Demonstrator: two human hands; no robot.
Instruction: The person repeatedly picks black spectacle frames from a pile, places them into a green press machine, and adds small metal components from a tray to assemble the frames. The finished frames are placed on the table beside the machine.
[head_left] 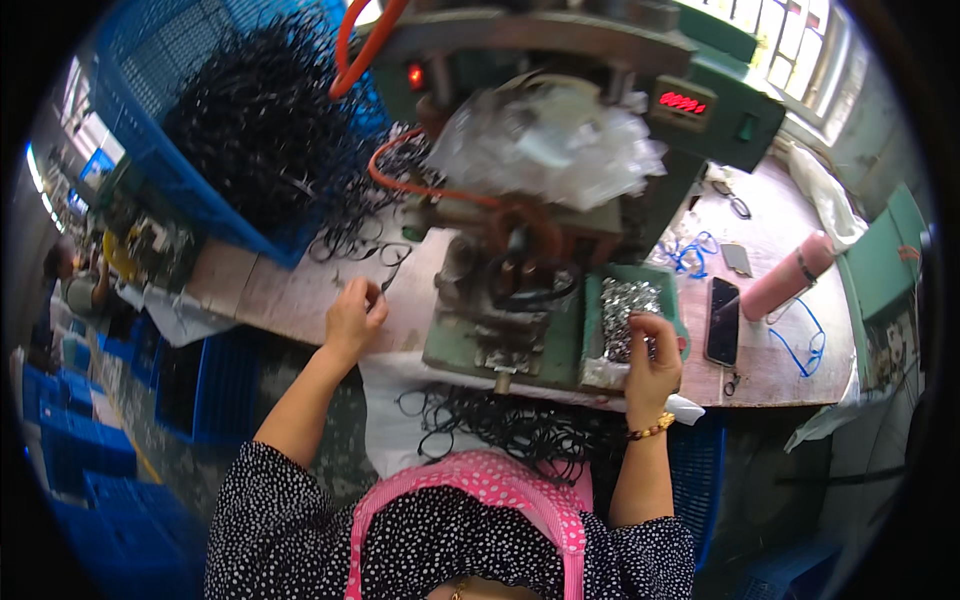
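Observation:
My left hand (354, 318) is closed in a pinch at the end of a thin black looped piece (394, 268), shaped like part of a spectacle frame, left of the press. Over a green tray (592, 310) full of small silvery metal parts (622, 300), my right hand (654, 365) has its thumb and fingers together; anything between them is too small to make out. Between my hands stands a green press (470, 350), its metal head (515, 250) above the base. Crumpled clear plastic (545, 140) covers its upper part.
A blue crate (150, 150) heaped with black looped pieces (255, 130) stands back left. More black pieces (490, 425) hang below the table edge. At right are a phone (722, 320), a pink bottle (790, 275) and a blue spectacle frame (805, 345). An orange hose (385, 170) loops beside the press.

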